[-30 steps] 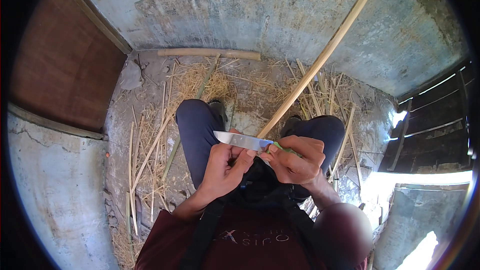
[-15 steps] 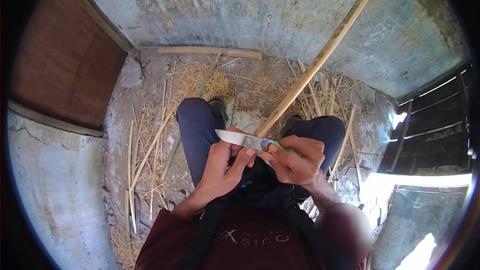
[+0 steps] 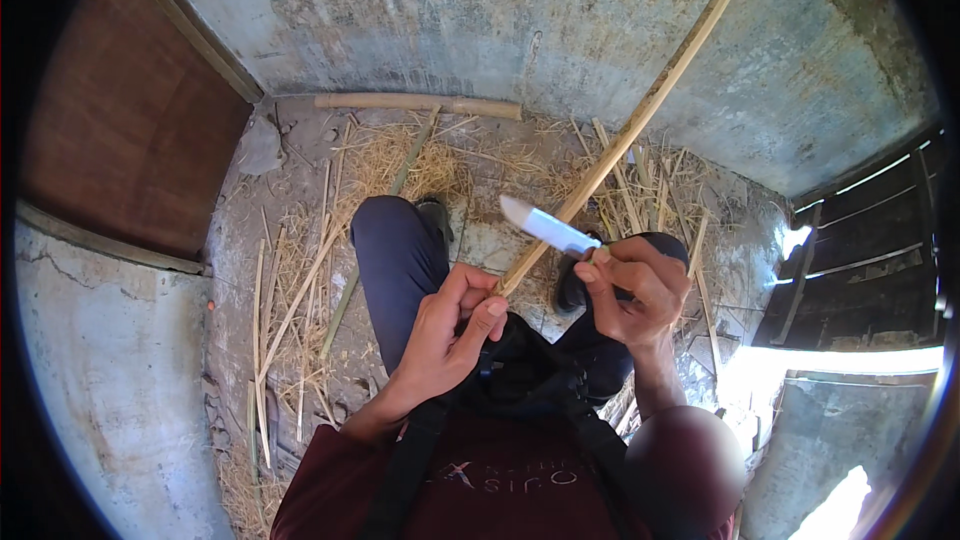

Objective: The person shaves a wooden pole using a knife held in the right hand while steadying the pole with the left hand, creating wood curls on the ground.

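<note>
Between its thumb and fingers, my left hand (image 3: pixel 452 330) grips the near end of a long, pale bamboo strip (image 3: pixel 630 130). The strip slants up and away to the right, toward the far wall. My right hand (image 3: pixel 640 292) is closed round the handle of a knife (image 3: pixel 548 227). Most of that handle is hidden in the fingers. The wide, shiny blade points up and left, and in this view it crosses over the strip a short way beyond my left hand. Whether the blade touches the strip I cannot tell.
Loose straw-like shavings (image 3: pixel 435 172) and thin split strips (image 3: pixel 290 310) litter the floor on both sides of my knees. A bamboo pole (image 3: pixel 420 103) lies along the foot of the stained wall (image 3: pixel 430 25). A brown panel (image 3: pixel 130 110) stands at the left, dark slats (image 3: pixel 860 260) at the right.
My right hand has moved right and forward with the knife, away from my left hand. The blade now lies across the strip farther out. The strip's far end has dipped slightly.
</note>
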Demonstrator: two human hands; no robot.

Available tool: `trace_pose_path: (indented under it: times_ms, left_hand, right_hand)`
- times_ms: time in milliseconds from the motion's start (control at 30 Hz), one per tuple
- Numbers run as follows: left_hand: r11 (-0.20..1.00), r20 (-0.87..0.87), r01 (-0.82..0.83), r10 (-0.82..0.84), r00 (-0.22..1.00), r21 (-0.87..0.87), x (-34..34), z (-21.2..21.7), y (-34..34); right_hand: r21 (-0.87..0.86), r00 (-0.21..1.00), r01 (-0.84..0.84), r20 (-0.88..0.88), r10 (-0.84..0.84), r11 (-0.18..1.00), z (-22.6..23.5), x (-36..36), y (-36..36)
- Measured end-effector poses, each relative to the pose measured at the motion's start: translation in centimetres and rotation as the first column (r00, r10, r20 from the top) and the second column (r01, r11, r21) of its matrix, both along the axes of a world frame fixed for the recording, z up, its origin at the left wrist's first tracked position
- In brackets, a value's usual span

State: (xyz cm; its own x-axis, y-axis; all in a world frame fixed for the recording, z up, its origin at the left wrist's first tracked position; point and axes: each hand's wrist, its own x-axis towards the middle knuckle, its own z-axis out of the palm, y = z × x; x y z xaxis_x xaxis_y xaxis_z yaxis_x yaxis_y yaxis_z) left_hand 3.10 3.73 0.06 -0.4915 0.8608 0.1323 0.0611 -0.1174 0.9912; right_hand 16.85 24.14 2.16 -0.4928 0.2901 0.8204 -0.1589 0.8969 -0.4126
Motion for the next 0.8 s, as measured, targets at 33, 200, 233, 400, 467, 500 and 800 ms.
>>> trace_pose_path:
  times_ms: [33, 200, 233, 400, 467, 500, 800]
  left_hand:
    - [0.999, 0.001, 0.016, -0.016, 1.000, -0.041, -0.1, 0.2, 0.0]
    - [0.985, 0.024, 0.086, -0.084, 0.996, -0.152, -0.4, 1.5, -0.3]
    - [0.984, 0.025, 0.091, -0.088, 0.996, -0.152, -0.4, 1.5, -0.2]
    - [0.977, -0.002, 0.121, -0.123, 0.992, -0.176, -0.5, 1.3, -0.4]
    - [0.978, -0.013, 0.124, -0.128, 0.992, -0.165, -0.6, 0.8, -0.6]
    - [0.979, -0.019, 0.126, -0.131, 0.991, -0.160, -0.6, 0.7, -0.6]
    - [0.984, -0.161, 0.084, -0.109, 0.981, -0.155, -0.6, 1.4, 0.0]
  right_hand:
    - [0.001, 1.000, -0.022, 0.011, 0.022, 1.000, -0.5, 0.0, -0.2]
    - [-0.004, 0.994, -0.099, 0.055, 0.099, 0.995, -1.4, -0.4, -1.9]
    - [0.004, 0.993, -0.109, 0.053, 0.109, 0.994, -1.7, -0.5, -1.9]
    - [0.045, 0.990, -0.127, 0.067, 0.124, 0.991, -1.5, -0.8, -2.3]
    - [0.061, 0.991, -0.125, 0.065, 0.121, 0.990, -1.4, -0.7, -2.4]
    - [0.073, 0.992, -0.117, 0.062, 0.113, 0.990, -1.2, -0.7, -2.5]
    - [0.107, 0.998, -0.046, 0.055, 0.040, 0.993, -0.8, -0.7, -2.1]
